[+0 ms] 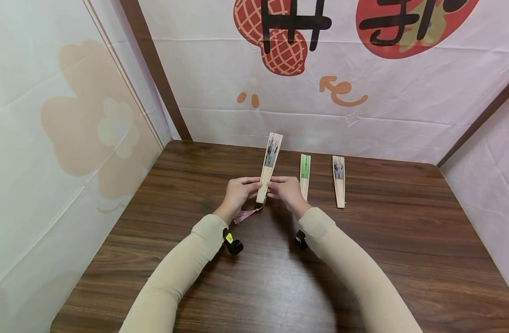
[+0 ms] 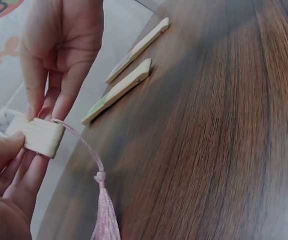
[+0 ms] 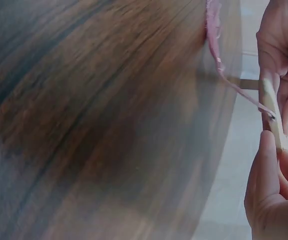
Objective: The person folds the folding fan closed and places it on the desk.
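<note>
- The left hand (image 1: 237, 192) and the right hand (image 1: 286, 190) both pinch the lower end of a closed folding fan (image 1: 269, 167), fingers curled on its bamboo ribs from either side.
- The fan is held above the wooden table (image 1: 404, 240), tilted up and away, its ink-painted end toward the back wall.
- A pink tassel (image 2: 105, 212) hangs from the fan's pivot end on a thin cord.
- Two more closed fans lie on the table to the right: a green-edged fan (image 1: 304, 176) just beside the right hand, and a grey-printed fan (image 1: 339, 187) beyond it.
</note>
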A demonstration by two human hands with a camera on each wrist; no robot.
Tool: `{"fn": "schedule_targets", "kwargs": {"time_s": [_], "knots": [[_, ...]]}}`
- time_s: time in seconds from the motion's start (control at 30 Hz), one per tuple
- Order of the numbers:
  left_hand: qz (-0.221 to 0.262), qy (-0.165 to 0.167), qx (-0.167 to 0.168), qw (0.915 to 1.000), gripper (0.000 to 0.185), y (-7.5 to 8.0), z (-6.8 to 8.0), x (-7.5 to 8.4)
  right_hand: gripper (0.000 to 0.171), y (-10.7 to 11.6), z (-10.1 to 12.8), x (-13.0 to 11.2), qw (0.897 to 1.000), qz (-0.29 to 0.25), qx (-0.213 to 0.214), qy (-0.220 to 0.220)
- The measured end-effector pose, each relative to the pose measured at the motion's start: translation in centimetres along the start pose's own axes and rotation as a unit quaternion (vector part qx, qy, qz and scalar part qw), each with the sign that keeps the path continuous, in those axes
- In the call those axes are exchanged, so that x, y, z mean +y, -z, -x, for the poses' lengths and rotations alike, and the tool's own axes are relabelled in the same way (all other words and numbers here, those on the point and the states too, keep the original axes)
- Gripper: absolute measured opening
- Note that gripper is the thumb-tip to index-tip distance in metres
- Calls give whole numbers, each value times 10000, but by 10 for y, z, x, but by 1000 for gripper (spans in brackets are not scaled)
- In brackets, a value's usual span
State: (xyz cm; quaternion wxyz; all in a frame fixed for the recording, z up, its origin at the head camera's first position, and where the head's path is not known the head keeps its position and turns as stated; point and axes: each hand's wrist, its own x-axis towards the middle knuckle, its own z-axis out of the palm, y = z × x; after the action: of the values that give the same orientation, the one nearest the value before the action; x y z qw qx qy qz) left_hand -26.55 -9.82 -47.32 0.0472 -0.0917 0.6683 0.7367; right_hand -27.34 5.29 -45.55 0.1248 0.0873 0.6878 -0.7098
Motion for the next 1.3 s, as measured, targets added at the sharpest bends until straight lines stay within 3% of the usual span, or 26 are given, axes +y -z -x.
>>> {"fn": "schedule_targets", "kwargs": {"time_s": [0.37,0.67,0.97,1.17,1.3], "knots": [[301,493,343,9977,28,-11,-20,-16,30,0,-23,12,9987,-31,330,-382],[131,630,546,9964,27,-14,-29,-19,30,-2,-31,12,9982,203,312,-460],[-488,461,683,9954,22,-16,-30,-21,31,-2,-31,16,9975,402,281,-518],[-1513,220,860,9845,15,-17,-31,-19,31,-2,-31,18,9973,547,353,-345],[-1648,247,863,9822,12,-15,-33,-18,30,-1,-30,19,9952,898,383,-115]]}}
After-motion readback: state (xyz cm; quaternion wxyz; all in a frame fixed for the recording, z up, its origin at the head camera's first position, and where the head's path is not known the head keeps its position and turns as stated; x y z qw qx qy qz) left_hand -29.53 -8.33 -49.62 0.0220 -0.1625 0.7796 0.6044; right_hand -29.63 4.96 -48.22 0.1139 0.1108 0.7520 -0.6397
